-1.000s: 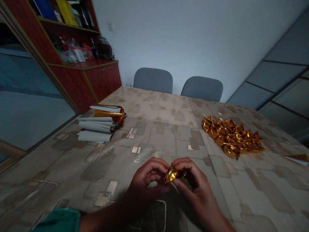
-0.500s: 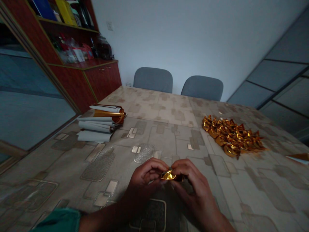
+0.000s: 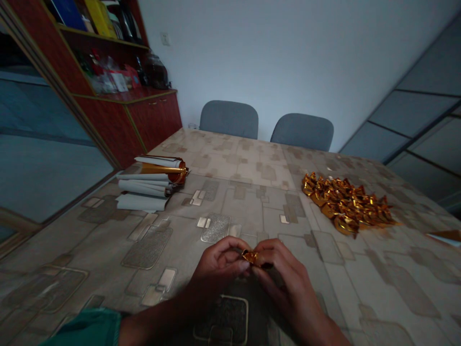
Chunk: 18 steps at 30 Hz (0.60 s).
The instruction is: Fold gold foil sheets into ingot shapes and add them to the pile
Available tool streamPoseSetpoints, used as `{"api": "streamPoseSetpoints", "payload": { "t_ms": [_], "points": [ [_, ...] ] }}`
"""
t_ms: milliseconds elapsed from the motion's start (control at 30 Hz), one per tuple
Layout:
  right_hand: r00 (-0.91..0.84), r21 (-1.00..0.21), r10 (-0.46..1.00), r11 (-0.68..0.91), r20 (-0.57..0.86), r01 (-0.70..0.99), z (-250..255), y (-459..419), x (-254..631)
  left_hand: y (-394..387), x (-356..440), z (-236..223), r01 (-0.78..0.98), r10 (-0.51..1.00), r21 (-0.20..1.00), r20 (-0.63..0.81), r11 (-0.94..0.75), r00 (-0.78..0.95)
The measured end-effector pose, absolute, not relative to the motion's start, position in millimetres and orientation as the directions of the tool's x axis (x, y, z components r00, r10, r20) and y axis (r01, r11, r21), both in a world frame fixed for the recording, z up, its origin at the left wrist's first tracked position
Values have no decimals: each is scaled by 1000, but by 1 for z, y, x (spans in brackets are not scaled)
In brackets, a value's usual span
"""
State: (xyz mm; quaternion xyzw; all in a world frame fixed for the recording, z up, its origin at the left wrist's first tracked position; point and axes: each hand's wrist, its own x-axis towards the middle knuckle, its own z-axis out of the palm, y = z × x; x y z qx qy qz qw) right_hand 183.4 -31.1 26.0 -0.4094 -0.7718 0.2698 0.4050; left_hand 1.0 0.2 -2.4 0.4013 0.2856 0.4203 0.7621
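Both hands meet over the near middle of the table (image 3: 252, 192). My left hand (image 3: 218, 266) and my right hand (image 3: 283, 274) pinch a small folded piece of gold foil paper (image 3: 251, 257) between their fingertips. Most of the piece is hidden by the fingers. A heap of several folded gold foil pieces (image 3: 347, 204) lies on the table at the right, well beyond the hands. At the left lie curled sheets of foil paper (image 3: 153, 181), white side out, with a gold roll on top.
Two grey chairs (image 3: 266, 126) stand at the table's far edge. A red-brown cabinet (image 3: 118, 96) with shelves of bottles and folders is at the left. Glass panels run along both sides. Another gold piece (image 3: 444, 235) shows at the right edge.
The fingers have closed further over the gold piece, so less of it shows. The hands stay in the same spot above the table.
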Motion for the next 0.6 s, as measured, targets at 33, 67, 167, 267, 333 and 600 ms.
{"api": "streamPoseSetpoints", "payload": {
  "t_ms": [33, 67, 167, 267, 333, 600],
  "points": [
    [-332, -752, 851, 519, 407, 407, 27, -31, 183, 1, 1, -3, -409, 869, 851, -106, 330, 483],
    [-327, -754, 850, 520, 412, 401, 27, -31, 183, 1, 1, -3, -410, 871, 850, -110, 332, 479],
    [-311, -761, 855, 514, 415, 396, 29, -30, 182, 2, 2, -4, -415, 879, 852, -101, 318, 466],
    [-322, -767, 864, 496, 387, 408, 29, -30, 182, 4, 2, -7, -409, 880, 862, -82, 298, 468],
    [-316, -782, 878, 469, 360, 412, 27, -31, 182, 5, 2, -11, -401, 882, 867, -87, 296, 464],
    [-144, -934, 967, 242, 211, 262, 23, -29, 185, 5, 2, -8, -317, 929, 915, -135, 250, 344]
  ]
}}
